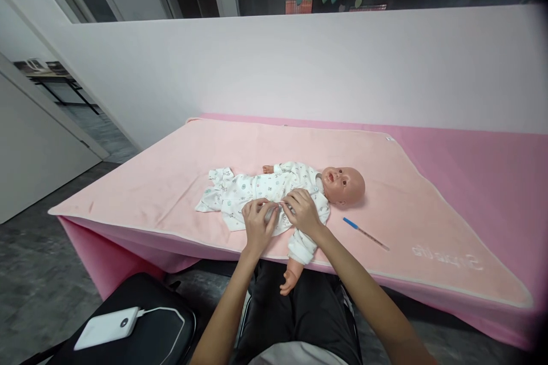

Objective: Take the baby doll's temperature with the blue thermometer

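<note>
A baby doll [342,184] lies on its back on a pale pink blanket [162,182], head to the right, dressed in a white printed romper [248,188]. One doll arm hangs over the table's near edge. My left hand [257,222] and my right hand [303,210] meet over the doll's belly, fingers pinching the front of the romper. A thin thermometer [365,232] with a blue end lies on the blanket to the right of my right hand, near the doll's head.
The blanket covers a pink table [492,171] against a white partition wall. A black bag [162,325] with a white power bank [107,328] on it sits at lower left. An open doorway lies at the far left.
</note>
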Demonstrator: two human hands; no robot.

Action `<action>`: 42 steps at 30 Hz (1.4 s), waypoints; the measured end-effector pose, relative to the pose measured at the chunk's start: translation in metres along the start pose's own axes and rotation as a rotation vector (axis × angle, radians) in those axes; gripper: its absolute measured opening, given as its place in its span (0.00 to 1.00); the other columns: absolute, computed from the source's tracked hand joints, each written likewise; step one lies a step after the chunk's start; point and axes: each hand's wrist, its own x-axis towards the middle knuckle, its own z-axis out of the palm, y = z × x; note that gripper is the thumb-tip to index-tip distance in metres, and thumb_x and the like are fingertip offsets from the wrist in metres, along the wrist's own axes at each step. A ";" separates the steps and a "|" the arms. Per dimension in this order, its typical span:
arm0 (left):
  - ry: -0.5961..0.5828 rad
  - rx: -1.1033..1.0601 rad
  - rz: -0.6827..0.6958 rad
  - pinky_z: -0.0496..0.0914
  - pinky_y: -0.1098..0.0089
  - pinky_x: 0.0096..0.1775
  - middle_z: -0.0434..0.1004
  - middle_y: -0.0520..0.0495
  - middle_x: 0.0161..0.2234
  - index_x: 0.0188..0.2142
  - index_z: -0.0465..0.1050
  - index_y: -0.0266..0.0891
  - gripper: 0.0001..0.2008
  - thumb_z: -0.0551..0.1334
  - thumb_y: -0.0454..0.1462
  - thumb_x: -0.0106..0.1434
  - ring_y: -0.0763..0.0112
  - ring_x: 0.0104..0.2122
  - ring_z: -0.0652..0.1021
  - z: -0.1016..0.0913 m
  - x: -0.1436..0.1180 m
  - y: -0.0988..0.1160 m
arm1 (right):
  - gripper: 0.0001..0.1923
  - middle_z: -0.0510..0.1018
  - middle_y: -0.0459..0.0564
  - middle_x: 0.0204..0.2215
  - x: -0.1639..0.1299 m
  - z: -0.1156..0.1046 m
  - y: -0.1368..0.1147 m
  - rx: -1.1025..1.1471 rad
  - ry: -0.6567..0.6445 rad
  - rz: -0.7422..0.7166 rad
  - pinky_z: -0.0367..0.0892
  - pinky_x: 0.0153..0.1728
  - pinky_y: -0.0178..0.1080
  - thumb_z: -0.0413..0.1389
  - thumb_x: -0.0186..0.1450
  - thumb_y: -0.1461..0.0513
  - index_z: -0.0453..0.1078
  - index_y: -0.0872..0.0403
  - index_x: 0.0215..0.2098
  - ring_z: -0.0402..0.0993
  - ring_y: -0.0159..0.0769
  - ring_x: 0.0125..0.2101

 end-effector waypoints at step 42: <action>0.164 -0.250 -0.390 0.62 0.62 0.46 0.73 0.49 0.33 0.43 0.68 0.43 0.12 0.58 0.44 0.61 0.66 0.35 0.72 0.001 -0.002 -0.013 | 0.25 0.55 0.40 0.11 -0.108 -0.155 -0.008 0.672 0.439 1.294 0.49 0.15 0.33 0.58 0.57 0.50 0.54 0.53 0.13 0.50 0.24 0.14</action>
